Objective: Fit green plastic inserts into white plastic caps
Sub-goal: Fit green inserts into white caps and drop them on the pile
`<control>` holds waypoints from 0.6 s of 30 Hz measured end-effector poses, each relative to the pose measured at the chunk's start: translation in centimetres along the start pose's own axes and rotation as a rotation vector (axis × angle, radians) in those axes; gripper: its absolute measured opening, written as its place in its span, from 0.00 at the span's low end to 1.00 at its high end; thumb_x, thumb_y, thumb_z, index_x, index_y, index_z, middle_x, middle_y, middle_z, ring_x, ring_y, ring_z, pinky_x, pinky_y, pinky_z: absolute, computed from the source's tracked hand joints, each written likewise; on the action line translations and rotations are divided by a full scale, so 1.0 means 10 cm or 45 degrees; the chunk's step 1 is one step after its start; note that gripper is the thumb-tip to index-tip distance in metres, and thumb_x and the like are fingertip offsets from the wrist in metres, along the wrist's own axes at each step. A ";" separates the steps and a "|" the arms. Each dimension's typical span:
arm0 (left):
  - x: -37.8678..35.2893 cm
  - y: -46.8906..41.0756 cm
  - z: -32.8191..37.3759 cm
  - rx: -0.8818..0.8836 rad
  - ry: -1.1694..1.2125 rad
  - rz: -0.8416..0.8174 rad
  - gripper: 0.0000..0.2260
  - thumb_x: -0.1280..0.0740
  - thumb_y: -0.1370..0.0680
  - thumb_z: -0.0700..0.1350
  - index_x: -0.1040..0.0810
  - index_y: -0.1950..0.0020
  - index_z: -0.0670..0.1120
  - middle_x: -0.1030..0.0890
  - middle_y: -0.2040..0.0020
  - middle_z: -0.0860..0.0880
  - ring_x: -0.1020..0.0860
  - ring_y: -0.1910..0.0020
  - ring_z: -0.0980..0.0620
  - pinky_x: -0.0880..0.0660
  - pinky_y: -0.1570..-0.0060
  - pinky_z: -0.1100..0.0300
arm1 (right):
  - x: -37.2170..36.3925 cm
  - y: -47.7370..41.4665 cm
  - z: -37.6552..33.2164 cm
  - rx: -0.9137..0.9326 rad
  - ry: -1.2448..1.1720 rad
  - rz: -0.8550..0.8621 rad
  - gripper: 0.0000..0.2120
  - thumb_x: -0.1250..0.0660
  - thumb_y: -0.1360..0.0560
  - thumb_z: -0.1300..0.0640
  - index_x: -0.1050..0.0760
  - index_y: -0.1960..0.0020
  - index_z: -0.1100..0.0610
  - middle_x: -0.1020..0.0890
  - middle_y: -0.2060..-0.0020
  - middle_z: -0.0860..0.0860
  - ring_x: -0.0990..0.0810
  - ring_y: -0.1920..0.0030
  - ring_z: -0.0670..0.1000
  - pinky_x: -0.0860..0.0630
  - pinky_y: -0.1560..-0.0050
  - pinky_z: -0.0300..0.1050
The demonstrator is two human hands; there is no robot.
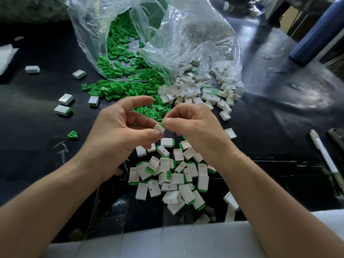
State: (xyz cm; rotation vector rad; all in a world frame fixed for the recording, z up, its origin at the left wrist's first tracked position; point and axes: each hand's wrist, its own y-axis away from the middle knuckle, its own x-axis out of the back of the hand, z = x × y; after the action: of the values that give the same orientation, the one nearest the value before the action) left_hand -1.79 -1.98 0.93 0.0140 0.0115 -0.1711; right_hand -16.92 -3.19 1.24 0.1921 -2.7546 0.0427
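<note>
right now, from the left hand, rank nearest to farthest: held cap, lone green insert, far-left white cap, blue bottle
1. held cap, pinched in the left hand
2. lone green insert, on the table to its left
3. far-left white cap, back left
4. blue bottle, far right at the back

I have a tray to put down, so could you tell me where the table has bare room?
Bare table lies to the right, between the loose white cap and the pen, and to the left, between the lone green insert and the left forearm. The middle is crowded: spilled inserts, empty caps, left hand, right hand, finished pile.
</note>
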 end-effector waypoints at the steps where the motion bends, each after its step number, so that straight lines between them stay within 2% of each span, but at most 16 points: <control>1: 0.00 0.01 0.00 0.003 0.007 -0.016 0.27 0.27 0.43 0.38 0.24 0.46 0.51 0.17 0.66 0.47 0.20 0.72 0.55 0.26 0.73 0.67 | 0.01 -0.02 0.01 0.003 0.002 0.038 0.10 0.32 0.28 0.59 0.24 0.67 0.51 0.25 0.73 0.44 0.28 0.69 0.42 0.29 0.64 0.41; 4: -0.02 0.07 0.01 0.028 0.004 -0.144 0.28 0.26 0.46 0.43 0.23 0.46 0.53 0.15 0.61 0.48 0.17 0.65 0.54 0.24 0.68 0.67 | 0.08 -0.10 0.09 0.042 0.166 0.249 0.07 0.33 0.26 0.57 0.23 0.64 0.51 0.24 0.69 0.44 0.27 0.66 0.43 0.28 0.60 0.41; 6: -0.03 0.07 0.02 0.022 -0.023 -0.163 0.26 0.26 0.45 0.47 0.22 0.47 0.53 0.15 0.58 0.50 0.16 0.59 0.53 0.22 0.64 0.67 | 0.13 -0.16 0.17 0.068 0.464 0.385 0.05 0.35 0.25 0.57 0.20 0.53 0.52 0.23 0.62 0.46 0.26 0.59 0.46 0.28 0.53 0.41; 8: -0.01 0.03 0.01 0.022 -0.020 -0.086 0.21 0.28 0.42 0.45 0.22 0.49 0.52 0.15 0.58 0.51 0.17 0.58 0.52 0.21 0.63 0.65 | 0.19 -0.21 0.24 0.047 0.721 0.416 0.12 0.37 0.24 0.56 0.23 0.41 0.51 0.25 0.53 0.50 0.27 0.50 0.49 0.32 0.46 0.41; 10: 0.01 0.01 0.00 0.042 -0.001 -0.011 0.17 0.30 0.40 0.44 0.21 0.51 0.51 0.15 0.59 0.50 0.17 0.59 0.52 0.20 0.63 0.64 | 0.24 -0.26 0.28 0.021 0.850 0.385 0.17 0.38 0.23 0.56 0.28 0.35 0.50 0.26 0.46 0.53 0.30 0.42 0.52 0.35 0.40 0.45; 12: 0.02 0.01 -0.01 0.058 0.021 0.024 0.16 0.30 0.40 0.44 0.21 0.52 0.50 0.15 0.61 0.49 0.17 0.61 0.53 0.21 0.64 0.64 | 0.24 -0.30 0.31 -0.010 0.927 0.348 0.19 0.39 0.22 0.56 0.31 0.32 0.50 0.28 0.44 0.54 0.32 0.39 0.54 0.36 0.38 0.48; 14: 0.03 0.01 -0.01 0.066 0.044 0.040 0.16 0.31 0.39 0.43 0.21 0.52 0.49 0.15 0.62 0.49 0.17 0.63 0.54 0.21 0.66 0.65 | 0.23 -0.32 0.33 -0.027 0.996 0.312 0.19 0.40 0.22 0.56 0.32 0.31 0.49 0.30 0.46 0.53 0.34 0.40 0.54 0.36 0.39 0.50; 18: 0.02 0.00 -0.01 0.071 0.062 0.064 0.15 0.31 0.38 0.42 0.21 0.52 0.49 0.15 0.63 0.49 0.17 0.65 0.55 0.22 0.68 0.66 | 0.25 -0.33 0.35 0.016 1.017 0.355 0.16 0.37 0.24 0.58 0.27 0.37 0.51 0.30 0.47 0.53 0.33 0.41 0.54 0.36 0.40 0.47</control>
State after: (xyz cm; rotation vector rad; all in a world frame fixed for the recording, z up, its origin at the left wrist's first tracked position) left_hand -1.55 -2.01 0.83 0.0741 0.0550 -0.1210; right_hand -20.05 -6.95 -1.05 -0.1777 -1.9630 0.1697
